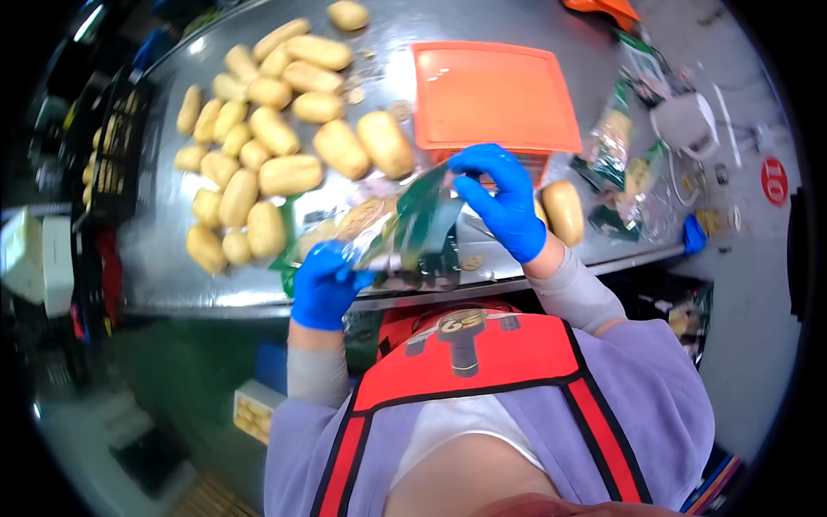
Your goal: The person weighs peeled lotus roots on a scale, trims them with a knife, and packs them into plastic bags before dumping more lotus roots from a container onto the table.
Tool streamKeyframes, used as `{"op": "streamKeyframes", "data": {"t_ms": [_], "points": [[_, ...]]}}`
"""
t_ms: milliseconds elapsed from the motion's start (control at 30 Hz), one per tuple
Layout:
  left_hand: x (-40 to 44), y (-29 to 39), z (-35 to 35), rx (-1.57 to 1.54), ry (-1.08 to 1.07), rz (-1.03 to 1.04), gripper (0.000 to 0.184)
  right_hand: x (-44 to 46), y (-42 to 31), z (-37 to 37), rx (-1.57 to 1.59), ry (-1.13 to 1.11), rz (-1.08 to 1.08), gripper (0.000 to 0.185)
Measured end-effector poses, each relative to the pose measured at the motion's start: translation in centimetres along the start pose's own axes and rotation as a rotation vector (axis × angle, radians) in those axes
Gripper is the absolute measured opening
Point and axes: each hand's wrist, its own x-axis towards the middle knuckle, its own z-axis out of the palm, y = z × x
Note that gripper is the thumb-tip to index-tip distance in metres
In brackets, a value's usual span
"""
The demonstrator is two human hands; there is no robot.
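Potatoes (290, 175) dot a metal table (164, 274) above green floor (194, 366); left fingers (360, 278), right fingers (482, 161) pinch a plastic bag (413, 211).

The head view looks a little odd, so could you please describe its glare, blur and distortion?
Head view: strong wide-angle bending, with black corners; white glare on the metal table and plastic bag; bag slightly soft, far-left surroundings dim and blurred.

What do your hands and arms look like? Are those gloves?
Yes, gloves! The left hand and right hand both wear bright blue ones, wrinkly and a bit shiny, covering all the fingers. Light grey sleeves cover the forearms, and a pale purple top covers the upper arms.
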Motion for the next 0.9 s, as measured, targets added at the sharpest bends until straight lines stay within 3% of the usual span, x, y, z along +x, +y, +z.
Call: {"op": "streamKeyframes", "data": {"t_ms": [33,100,167,233,267,300,333,367,400,433,467,533,600,700,800,867,900], "points": [[0.0,-0.2,1.0,0.089,-0.039,-0.038,0.014,-0.6,-0.1,-1.8,-0.015,0.073,-0.053,0.042],[0.5,-1.0,4.1,0.212,-0.064,-0.113,0.026,-2.9,0.7,-4.8,0.167,0.071,0.027,0.083],[2.0,-2.1,5.9,0.156,-0.208,-0.152,0.039,-5.8,1.3,-6.9,0.326,0.048,0.100,0.121],[3.2,-4.0,8.2,0.687,-0.259,-0.087,0.039,-10.6,2.2,-8.7,0.190,-0.011,0.271,0.117],[4.0,-4.8,7.8,0.829,-0.387,-0.095,0.033,-12.5,2.9,-9.3,0.091,-0.058,0.370,0.113],[4.7,-5.7,7.4,0.964,-0.520,-0.086,0.028,-12.9,3.2,-9.4,0.300,-0.032,0.419,0.105],[5.5,-6.0,8.5,0.719,-0.767,-0.188,0.022,-13.4,3.5,-9.5,0.518,0.006,0.469,0.097],[5.9,-6.8,10.3,0.906,-0.873,-0.182,0.010,-13.9,3.8,-9.6,0.723,0.051,0.517,0.089],[7.0,-7.4,11.8,1.120,-1.083,-0.282,0.012,-13.7,2.3,-9.8,0.990,0.135,0.410,0.097],[7.2,-8.8,12.8,1.117,-1.116,-0.330,0.013,-13.5,0.8,-10.0,1.262,0.191,0.289,0.104],[7.3,-10.1,13.6,1.115,-1.146,-0.376,0.013,-13.2,-0.9,-10.8,1.209,0.252,0.396,0.113],[7.9,-11.6,13.8,1.096,-1.184,-0.468,0.015,-13.8,-2.2,-12.4,1.251,0.265,0.343,0.108],[8.4,-13.0,14.5,1.188,-1.360,-0.444,0.016,-14.6,-2.3,-13.3,0.935,0.306,0.269,0.095],[8.2,-14.0,15.6,1.238,-1.392,-0.373,0.017,-15.3,-2.9,-15.1,0.600,0.358,0.202,0.088],[8.3,-14.7,15.0,1.152,-1.439,-0.342,0.019,-15.2,-3.7,-16.5,0.517,0.317,0.079,0.070],[8.4,-14.5,15.0,1.183,-1.468,-0.382,0.020,-14.8,-4.0,-16.8,0.033,0.247,0.061,0.047],[8.4,-14.3,15.0,1.215,-1.495,-0.422,0.020,-15.0,-3.9,-16.7,0.034,0.247,0.060,0.047]]}}
